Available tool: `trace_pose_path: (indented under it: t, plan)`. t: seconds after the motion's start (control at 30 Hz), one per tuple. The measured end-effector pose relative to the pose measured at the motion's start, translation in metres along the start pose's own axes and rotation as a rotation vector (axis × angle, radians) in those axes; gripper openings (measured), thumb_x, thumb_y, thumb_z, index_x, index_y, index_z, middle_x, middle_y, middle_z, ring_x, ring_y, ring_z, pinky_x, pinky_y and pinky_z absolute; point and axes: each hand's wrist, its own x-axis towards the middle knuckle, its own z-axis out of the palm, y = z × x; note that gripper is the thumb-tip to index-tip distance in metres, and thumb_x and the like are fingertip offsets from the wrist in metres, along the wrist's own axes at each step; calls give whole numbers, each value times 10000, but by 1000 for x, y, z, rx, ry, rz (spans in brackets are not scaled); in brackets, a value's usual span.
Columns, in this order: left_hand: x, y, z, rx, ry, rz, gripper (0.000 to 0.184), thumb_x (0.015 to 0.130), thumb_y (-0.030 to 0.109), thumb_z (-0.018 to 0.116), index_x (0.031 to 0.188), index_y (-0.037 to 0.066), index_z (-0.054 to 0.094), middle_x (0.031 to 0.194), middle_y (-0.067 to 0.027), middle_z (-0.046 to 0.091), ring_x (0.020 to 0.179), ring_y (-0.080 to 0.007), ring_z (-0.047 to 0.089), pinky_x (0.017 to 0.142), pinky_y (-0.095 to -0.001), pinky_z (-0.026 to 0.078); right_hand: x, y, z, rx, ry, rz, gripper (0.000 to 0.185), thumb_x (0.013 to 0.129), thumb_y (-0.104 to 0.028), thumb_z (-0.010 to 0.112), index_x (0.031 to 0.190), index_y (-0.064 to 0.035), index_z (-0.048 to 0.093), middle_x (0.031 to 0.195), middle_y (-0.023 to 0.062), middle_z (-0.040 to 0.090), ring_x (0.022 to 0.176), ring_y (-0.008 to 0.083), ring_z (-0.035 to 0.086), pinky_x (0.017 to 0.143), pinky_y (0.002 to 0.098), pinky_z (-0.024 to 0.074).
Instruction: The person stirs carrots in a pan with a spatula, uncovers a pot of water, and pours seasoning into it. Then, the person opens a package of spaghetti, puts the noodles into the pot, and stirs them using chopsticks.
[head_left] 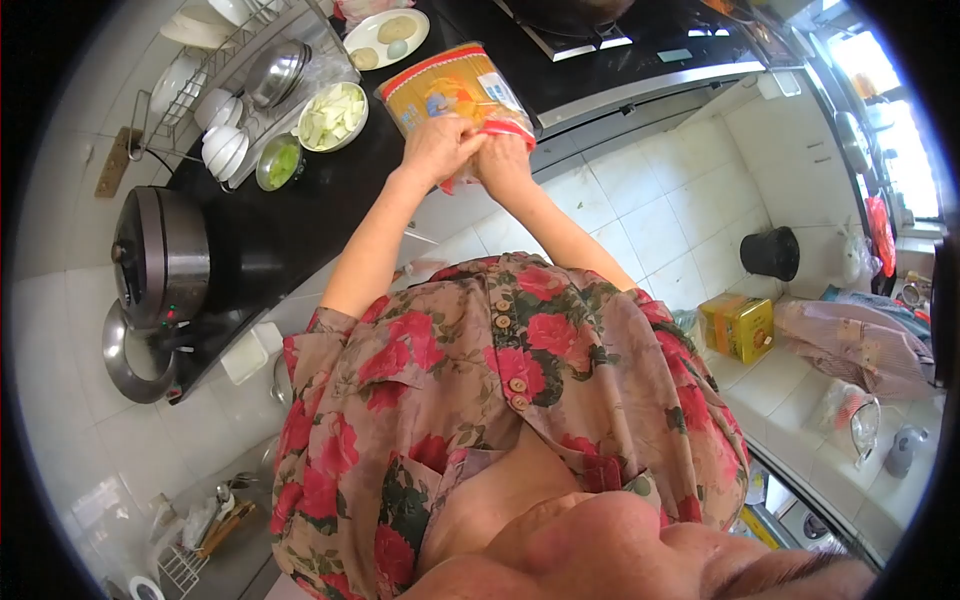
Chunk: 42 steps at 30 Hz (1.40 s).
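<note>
Floral shirt (450,330); bowls (333,117) near package (440,90).

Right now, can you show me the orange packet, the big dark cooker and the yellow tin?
Orange packet (425,92): head view, printed front.
Dark cooker (184,256): head view, side.
Yellow tin (732,330): head view, side.

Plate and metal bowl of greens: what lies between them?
The white bowl of pale slices lies between the plate and the metal bowl of greens; the head view shows it.
</note>
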Motion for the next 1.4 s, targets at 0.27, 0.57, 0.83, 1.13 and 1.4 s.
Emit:
trace_pose_path:
  t: [0.27, 0.57, 0.83, 1.13, 1.4]
  plan:
    - [-12, 10, 23, -79, 231, -28, 244, 888, 253, 541, 854, 31, 636, 944, -141, 629, 762, -363, 624, 679, -449, 506, 25, 23, -3, 231, -300, 76, 209, 785, -238, 572, 765, -47, 653, 728, 187, 652, 693, 339, 659, 625, 442, 515]
    - [-20, 15, 15, -209, 279, -63, 226, 876, 293, 583, 893, 73, 631, 926, -121, 639, 750, -326, 637, 645, -411, 507, 25, 26, -51, 21, -763, 293, 390, 812, -368, 560, 1059, -90, 679, 1006, 175, 678, 966, 313, 651, 837, 419, 498]
    - [-61, -11, 11, -512, 272, -284, 200, 856, 209, 621, 974, 48, 635, 709, -89, 645, 609, -218, 618, 589, -334, 484, 32, 33, -37, -46, -481, 510, 352, 773, -367, 615, 903, -58, 718, 966, 168, 684, 907, 286, 663, 801, 400, 500]
    - [-71, -15, 27, -593, 226, -350, 278, 881, 212, 622, 1097, 38, 623, 722, -24, 624, 571, -84, 534, 559, -250, 447, 49, 59, -52, -56, -851, 550, 517, 624, -342, 758, 1059, -76, 673, 1030, 177, 665, 993, 302, 633, 834, 378, 502]
    - [-69, -14, 28, -621, 142, -363, 290, 890, 214, 609, 1111, 27, 614, 729, -44, 642, 615, -98, 576, 593, -259, 470, 59, 73, -38, -107, -843, 357, 429, 551, -263, 765, 927, -66, 703, 972, 169, 673, 932, 293, 646, 806, 360, 508]
